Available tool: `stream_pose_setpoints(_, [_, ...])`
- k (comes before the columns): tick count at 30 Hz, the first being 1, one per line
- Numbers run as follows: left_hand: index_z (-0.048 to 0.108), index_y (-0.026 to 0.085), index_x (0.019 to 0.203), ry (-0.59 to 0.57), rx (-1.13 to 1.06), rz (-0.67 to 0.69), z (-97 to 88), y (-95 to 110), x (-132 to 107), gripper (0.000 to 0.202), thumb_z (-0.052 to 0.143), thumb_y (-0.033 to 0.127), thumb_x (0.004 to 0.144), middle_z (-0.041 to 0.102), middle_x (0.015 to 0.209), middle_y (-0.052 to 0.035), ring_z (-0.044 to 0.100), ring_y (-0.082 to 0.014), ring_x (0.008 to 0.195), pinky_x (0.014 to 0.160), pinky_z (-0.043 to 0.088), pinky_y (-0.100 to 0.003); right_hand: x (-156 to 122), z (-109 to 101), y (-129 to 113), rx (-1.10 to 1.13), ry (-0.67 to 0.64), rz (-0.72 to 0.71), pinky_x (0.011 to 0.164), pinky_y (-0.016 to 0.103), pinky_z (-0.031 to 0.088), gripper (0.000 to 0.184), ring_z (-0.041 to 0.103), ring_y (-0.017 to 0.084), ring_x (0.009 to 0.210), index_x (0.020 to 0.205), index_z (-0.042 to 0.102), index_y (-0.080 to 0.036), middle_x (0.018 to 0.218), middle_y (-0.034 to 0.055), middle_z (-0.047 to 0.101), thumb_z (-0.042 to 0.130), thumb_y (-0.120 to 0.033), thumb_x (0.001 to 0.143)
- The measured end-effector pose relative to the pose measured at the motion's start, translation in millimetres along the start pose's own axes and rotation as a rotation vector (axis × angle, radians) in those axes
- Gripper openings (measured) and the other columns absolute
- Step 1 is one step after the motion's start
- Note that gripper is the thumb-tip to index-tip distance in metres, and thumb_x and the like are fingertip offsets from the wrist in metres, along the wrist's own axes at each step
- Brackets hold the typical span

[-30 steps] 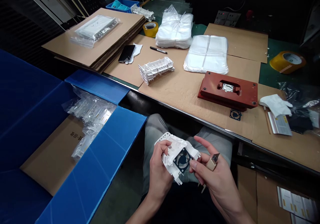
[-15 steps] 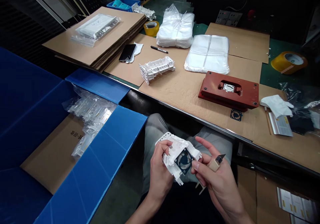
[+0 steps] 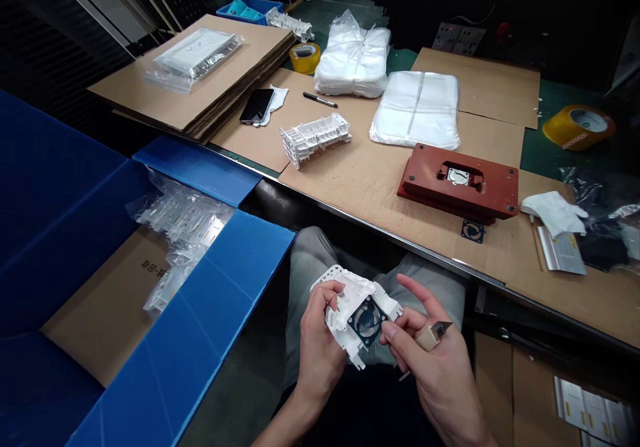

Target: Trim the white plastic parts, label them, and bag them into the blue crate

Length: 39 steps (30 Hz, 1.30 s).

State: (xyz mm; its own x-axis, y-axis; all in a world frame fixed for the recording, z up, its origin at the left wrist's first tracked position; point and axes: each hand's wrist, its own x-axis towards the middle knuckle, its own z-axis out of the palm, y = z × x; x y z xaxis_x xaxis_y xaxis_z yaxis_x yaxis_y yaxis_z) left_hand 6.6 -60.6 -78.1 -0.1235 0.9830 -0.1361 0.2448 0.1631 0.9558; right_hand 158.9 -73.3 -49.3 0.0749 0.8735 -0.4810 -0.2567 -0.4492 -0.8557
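Above my lap, my left hand (image 3: 323,330) is closed around the left side of a white plastic housing (image 3: 345,294). A thin black fan-shaped frame (image 3: 367,322) lies against the housing's face, with a round opening and curved strips. My right hand (image 3: 430,354) has its thumb and a finger at the right edge of that frame, while its index finger points up and away. Tucked in the right palm is a tool with a beige handle (image 3: 427,338) and a dark angular end; fingers hide much of it.
A red-brown fixture block (image 3: 460,184) stands on the bench, with another black fan-shaped frame (image 3: 473,232) by its front edge. Behind are a second white housing (image 3: 316,139) and stacked plastic bags (image 3: 415,108). On my left is a blue box (image 3: 235,280) holding bagged parts (image 3: 185,224).
My right hand has shifted and turned slightly, its index finger moving a little right. The tool has turned with it. My left hand and the housing have hardly moved.
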Motion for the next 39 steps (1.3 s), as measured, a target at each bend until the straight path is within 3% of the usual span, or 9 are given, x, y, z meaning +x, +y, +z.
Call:
stream_pose_setpoints(10, [0.039,0.024,0.080,0.012,-0.006,0.003,0.9,-1.0,-0.8,0.030,0.068,0.016,0.078,0.057,0.102,-0.0003,0.056,-0.0184,0.089,0.078,0.042,-0.030,1.8,1.1,-0.1,-0.061,0.006,0.012,0.048,0.019,0.039,0.070,0.047,0.008,0.050,0.143,0.044,-0.026,0.066,-0.0042,0.063,0.077,-0.037,0.082])
stream_pose_setpoints(24, [0.038,0.024,0.079,0.021,-0.023,-0.009,1.8,-1.5,-0.9,0.031,0.068,0.014,0.079,0.057,0.101,0.0008,0.055,-0.0171,0.089,0.078,0.042,-0.028,3.4,2.8,-1.5,0.038,0.014,0.039,0.043,0.019,0.037,0.076,0.044,0.008,0.045,0.142,0.045,-0.023,0.065,-0.0018,0.066,0.081,-0.038,0.078])
stream_pose_setpoints(33, [0.038,0.024,0.077,0.033,-0.032,-0.034,3.3,-2.3,-2.8,0.032,0.068,0.013,0.077,0.057,0.100,0.0007,0.055,-0.0168,0.086,0.076,0.042,-0.028,5.3,2.1,-2.3,0.110,-0.069,0.103,0.046,0.018,0.035,0.070,0.044,0.006,0.046,0.141,0.044,-0.023,0.069,-0.0008,0.068,0.079,-0.036,0.081])
stream_pose_setpoints(39, [0.038,0.024,0.079,0.026,-0.042,-0.033,3.3,-3.7,-1.2,0.033,0.069,0.015,0.078,0.057,0.101,0.0009,0.056,-0.0169,0.086,0.076,0.043,-0.029,5.7,0.4,2.2,0.043,-0.088,0.103,0.045,0.018,0.035,0.064,0.043,0.007,0.046,0.139,0.047,-0.022,0.065,-0.0017,0.066,0.076,-0.040,0.084])
